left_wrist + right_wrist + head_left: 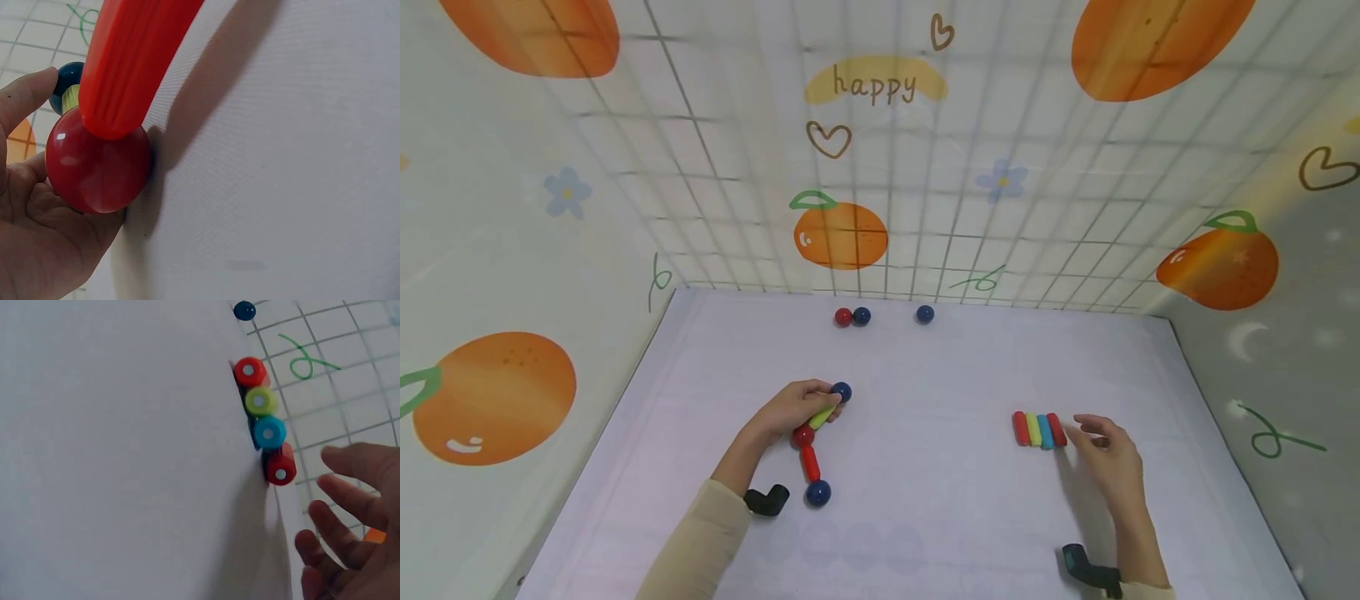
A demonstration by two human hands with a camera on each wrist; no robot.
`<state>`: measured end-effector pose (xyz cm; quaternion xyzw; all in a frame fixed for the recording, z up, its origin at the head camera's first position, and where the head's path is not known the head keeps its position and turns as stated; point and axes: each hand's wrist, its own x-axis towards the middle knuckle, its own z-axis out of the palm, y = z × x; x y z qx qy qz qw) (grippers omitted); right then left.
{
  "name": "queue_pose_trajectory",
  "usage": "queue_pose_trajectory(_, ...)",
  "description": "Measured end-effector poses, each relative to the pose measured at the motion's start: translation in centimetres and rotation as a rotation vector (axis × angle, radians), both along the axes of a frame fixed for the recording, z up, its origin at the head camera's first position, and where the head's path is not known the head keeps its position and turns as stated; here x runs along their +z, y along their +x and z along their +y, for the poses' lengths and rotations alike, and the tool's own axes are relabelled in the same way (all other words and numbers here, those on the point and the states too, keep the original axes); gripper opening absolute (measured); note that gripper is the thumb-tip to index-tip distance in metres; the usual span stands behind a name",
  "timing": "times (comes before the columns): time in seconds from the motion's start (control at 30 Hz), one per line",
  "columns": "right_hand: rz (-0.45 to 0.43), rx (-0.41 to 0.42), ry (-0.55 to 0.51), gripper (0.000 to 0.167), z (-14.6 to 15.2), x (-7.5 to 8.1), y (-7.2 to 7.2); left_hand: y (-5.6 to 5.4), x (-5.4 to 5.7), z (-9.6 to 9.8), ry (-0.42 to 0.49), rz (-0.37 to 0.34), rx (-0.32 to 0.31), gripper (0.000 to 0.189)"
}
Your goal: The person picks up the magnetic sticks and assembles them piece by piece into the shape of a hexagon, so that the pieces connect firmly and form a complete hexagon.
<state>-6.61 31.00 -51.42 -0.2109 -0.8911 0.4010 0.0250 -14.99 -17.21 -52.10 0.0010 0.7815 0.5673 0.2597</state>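
My left hand (797,408) holds the far end of a bent chain of magnetic balls and rods. Its fingers are at a blue ball (841,392), joined by a yellow-green rod (822,417) to a red ball (803,436). From there a red rod (810,463) runs to a second blue ball (817,493) nearer me. Close by the right end of a row of coloured rods (270,432), red, yellow-green, blue and red, my right hand (1108,458) hovers. In the right wrist view its fingers (350,494) are apart from the rods, loosely bent and holding nothing.
Near the back edge of the white table (940,517) lie a red ball (843,317) and a blue ball (861,316) side by side. Another blue ball (925,314) sits to their right. Cloth-covered walls with printed oranges (841,236) enclose the back and sides.
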Motion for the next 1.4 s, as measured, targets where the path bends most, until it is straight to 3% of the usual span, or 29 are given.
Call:
queue_pose_trajectory(0.17, -0.099, 0.113, -0.021, 0.054, 0.5, -0.3, 0.1, 0.0, 0.0, 0.0, 0.002, -0.006, 0.010, 0.041)
queue_pose_trajectory(0.33, -0.100, 0.169, 0.055, 0.050, 0.7, -0.8, -0.2, -0.1, -0.1, -0.1, -0.001, -0.010, 0.012, 0.044)
queue_pose_trajectory(0.6, -0.074, 0.145, 0.129, 0.034, 0.7, -1.3, -0.7, -0.1, -0.2, -0.1, -0.006, -0.004, 0.008, 0.045)
queue_pose_trajectory(0.97, -0.079, 0.110, 0.147, 0.035, 0.5, -1.4, -0.9, 0.0, -0.1, 0.0, -0.004, 0.001, 0.004, 0.044)
queue_pose_trajectory(1.2, -0.080, 0.059, 0.088, 0.039, 0.5, -0.7, -0.9, 0.0, -0.1, 0.0, 0.000, -0.005, 0.013, 0.044)
queue_pose_trajectory(1.4, -0.059, 0.086, 0.043, 0.040, -0.4, 0.4, -1.0, 0.1, 0.0, 0.0, 0.003, -0.006, 0.023, 0.043)
